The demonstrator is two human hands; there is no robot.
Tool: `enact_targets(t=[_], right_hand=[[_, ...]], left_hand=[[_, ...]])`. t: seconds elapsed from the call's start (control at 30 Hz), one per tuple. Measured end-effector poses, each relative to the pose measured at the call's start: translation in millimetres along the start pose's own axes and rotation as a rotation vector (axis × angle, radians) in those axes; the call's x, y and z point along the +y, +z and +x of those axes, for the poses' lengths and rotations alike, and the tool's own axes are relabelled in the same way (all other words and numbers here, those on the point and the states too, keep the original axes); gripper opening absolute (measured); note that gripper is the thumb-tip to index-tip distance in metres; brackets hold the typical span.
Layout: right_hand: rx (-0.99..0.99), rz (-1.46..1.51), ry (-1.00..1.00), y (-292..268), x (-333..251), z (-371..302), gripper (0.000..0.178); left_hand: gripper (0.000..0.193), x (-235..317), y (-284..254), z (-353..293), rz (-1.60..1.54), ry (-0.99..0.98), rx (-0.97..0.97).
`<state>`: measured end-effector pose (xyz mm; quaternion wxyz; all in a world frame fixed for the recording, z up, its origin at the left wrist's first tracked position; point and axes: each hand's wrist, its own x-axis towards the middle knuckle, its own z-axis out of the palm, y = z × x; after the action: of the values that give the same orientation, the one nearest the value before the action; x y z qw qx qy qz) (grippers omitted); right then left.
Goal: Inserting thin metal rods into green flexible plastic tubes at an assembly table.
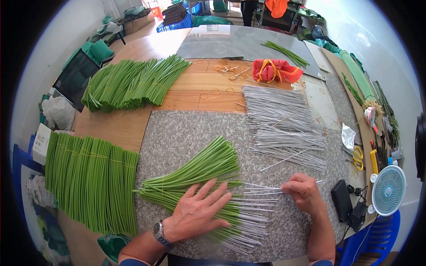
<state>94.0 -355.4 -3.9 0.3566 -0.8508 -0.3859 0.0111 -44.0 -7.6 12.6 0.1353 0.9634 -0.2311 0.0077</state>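
My left hand (198,211) lies flat, fingers spread, on a bundle of green tube-like stems (195,173) tied with a rubber band on the granite slab. Thin silver wires (253,208) stick out of the stems' right ends. My right hand (303,189) is pinched shut on a few of these wires, just right of the bundle. A big loose pile of silver wires (284,126) lies farther back on the slab.
Two more heaps of green stems lie left: one near (91,181), one far (133,82). A red and orange cloth (273,71), rubber bands (226,68), yellow scissors (357,157), a black adapter (341,199) and a small fan (388,189) sit about.
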Motion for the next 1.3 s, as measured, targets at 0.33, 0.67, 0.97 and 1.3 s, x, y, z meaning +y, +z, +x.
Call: enact_targets(t=[0.33,0.67,0.97,1.3], right_hand=[[-0.015,0.029,-0.010,7,-8,15,0.021],[0.059,0.042,-0.129,37,-28,12,0.029],[-0.014,-0.049,-0.224,33,-44,14,0.015],[0.133,-0.094,0.088,1,-40,4,0.014]], left_hand=[[0.082,-4,-5,7,0.011,-0.018,-0.028],[0.081,-1,-4,7,0.020,-0.020,-0.063],[0.083,-2,-6,4,0.009,-0.036,-0.083],[0.092,-3,-7,6,0.004,-0.036,-0.099]])
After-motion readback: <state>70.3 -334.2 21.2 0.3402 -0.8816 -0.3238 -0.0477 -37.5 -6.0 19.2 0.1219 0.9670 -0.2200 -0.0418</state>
